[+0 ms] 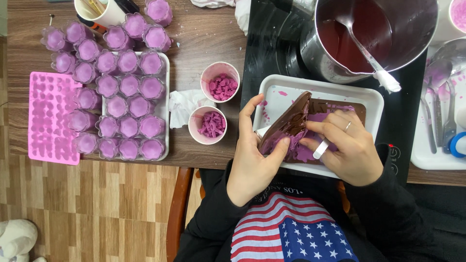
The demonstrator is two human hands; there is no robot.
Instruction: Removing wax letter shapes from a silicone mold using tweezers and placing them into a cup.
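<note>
Left hand (252,157) grips a brown silicone mould (290,122) by its near edge, thumb on one side and fingers curled round the other, bending the sheet up on its side above a white tray (371,97). Right hand (347,145) — a ring on one finger — presses its fingertips against the mould's underside, closed loosely on the flexed sheet; a small white strip shows under its fingers. Purple wax pieces (303,153) lie on the tray just below both hands, with purple smears on the tray's bare floor.

Beyond the right hand, a steel pot (412,34) of dark red liquid sits on a black hob (272,43), a spoon (374,60) leaning in it. To that hand's right, another white tray (427,160) carries metal spoons.

Left of the left hand stand two white paper cups: the nearer cup (208,125) holds purple shapes, the farther cup (220,81) pinker ones — a crumpled tissue (187,104) lies beside them. Farther left, a tray of clear tumblers (128,104) filled with set purple wax spills over onto the wooden table (204,34), and a pink silicone mould (51,116) lies flat at the far edge. A red, white and blue flag print (291,233) shows on the person's dark top, below both hands.
</note>
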